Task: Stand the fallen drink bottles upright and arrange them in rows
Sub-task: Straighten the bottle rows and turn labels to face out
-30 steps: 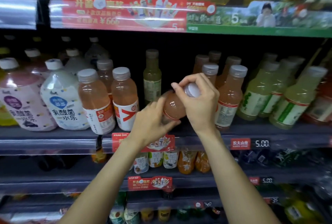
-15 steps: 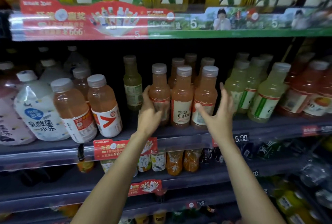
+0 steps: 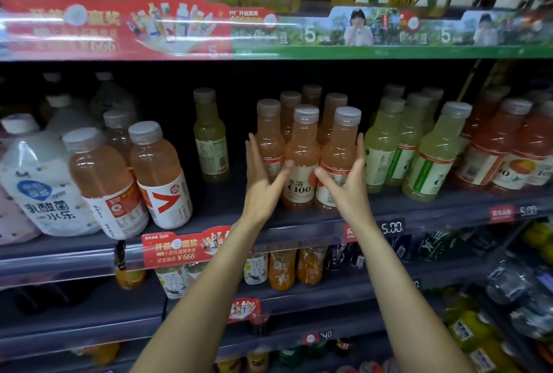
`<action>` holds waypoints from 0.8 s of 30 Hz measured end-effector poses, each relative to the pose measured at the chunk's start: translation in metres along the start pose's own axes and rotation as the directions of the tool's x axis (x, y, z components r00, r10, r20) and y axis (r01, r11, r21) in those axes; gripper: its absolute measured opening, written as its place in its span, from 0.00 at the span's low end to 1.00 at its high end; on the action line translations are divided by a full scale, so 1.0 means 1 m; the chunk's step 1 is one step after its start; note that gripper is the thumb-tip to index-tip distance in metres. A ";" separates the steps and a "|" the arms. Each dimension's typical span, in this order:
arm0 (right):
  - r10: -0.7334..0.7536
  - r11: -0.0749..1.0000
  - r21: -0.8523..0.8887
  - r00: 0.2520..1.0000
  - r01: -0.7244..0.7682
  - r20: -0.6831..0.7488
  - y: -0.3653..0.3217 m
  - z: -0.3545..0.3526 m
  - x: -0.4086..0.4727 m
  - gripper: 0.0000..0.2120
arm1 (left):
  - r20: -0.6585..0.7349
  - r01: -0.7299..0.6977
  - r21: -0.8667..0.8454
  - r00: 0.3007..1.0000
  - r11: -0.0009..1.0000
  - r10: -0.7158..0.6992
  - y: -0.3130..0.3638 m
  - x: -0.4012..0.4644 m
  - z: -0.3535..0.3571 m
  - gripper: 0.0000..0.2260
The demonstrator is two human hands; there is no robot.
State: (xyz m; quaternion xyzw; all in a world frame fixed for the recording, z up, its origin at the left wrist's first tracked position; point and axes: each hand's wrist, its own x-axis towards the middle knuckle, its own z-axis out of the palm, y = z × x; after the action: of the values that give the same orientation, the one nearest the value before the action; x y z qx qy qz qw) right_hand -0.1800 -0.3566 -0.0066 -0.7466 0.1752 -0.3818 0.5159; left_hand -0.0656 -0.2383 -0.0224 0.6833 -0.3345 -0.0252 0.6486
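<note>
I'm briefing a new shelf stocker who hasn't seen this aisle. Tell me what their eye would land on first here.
First, the two open hands, left hand and right hand, flanking a cluster of upright peach-coloured bottles at the middle of the shelf, straight fingers against the outer ones. Next, the red promotional strip along the shelf edge above, upper left. Then the big white bottle leaning at far left.

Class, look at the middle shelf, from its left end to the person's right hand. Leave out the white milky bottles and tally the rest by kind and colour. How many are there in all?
Wide peach-orange bottles: 3
Lone yellow-green bottle: 1
Slim pink-orange bottles: 6
Total: 10
</note>
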 end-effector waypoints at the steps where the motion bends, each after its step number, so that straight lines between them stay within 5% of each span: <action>1: 0.000 1.000 0.008 1.000 0.000 -0.001 0.001 -0.001 0.001 0.48 | 0.023 0.002 0.006 1.000 1.000 -0.003 0.000 0.000 0.000 0.40; 7: -0.013 0.993 -0.122 0.998 0.006 -0.061 -0.003 -0.006 -0.005 0.45 | 0.144 0.003 0.075 0.990 0.997 -0.014 0.003 0.002 -0.025 0.37; 10: -0.138 0.951 -0.300 0.972 0.077 -0.189 -0.006 -0.006 -0.022 0.38 | -0.052 -0.100 0.235 0.992 0.967 0.116 -0.003 -0.002 -0.045 0.30; 12: -0.218 0.929 -0.347 0.946 0.126 -0.241 -0.004 -0.002 -0.030 0.34 | -0.225 -0.166 0.445 0.930 0.880 0.289 -0.009 -0.001 -0.059 0.26; 14: -0.235 0.924 -0.356 0.941 0.139 -0.242 0.000 0.003 -0.033 0.31 | -0.297 -0.099 0.608 0.892 0.788 0.341 -0.018 0.009 -0.069 0.27; 19: -0.231 0.919 -0.368 0.948 0.140 -0.218 0.003 0.006 -0.033 0.31 | -0.256 0.037 0.776 0.931 0.629 0.260 -0.036 0.037 -0.072 0.37; 24: -0.253 0.913 -0.378 0.942 0.157 -0.220 0.004 0.002 -0.031 0.29 | -0.223 0.123 0.783 0.970 0.609 0.091 -0.048 0.055 -0.071 0.36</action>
State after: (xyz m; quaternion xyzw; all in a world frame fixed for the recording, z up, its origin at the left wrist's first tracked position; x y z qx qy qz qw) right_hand -0.1981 -0.3370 -0.0224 -0.7841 0.2284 -0.4921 0.3015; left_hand 0.0302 -0.2070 -0.0327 0.9000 -0.2236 0.2024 0.3147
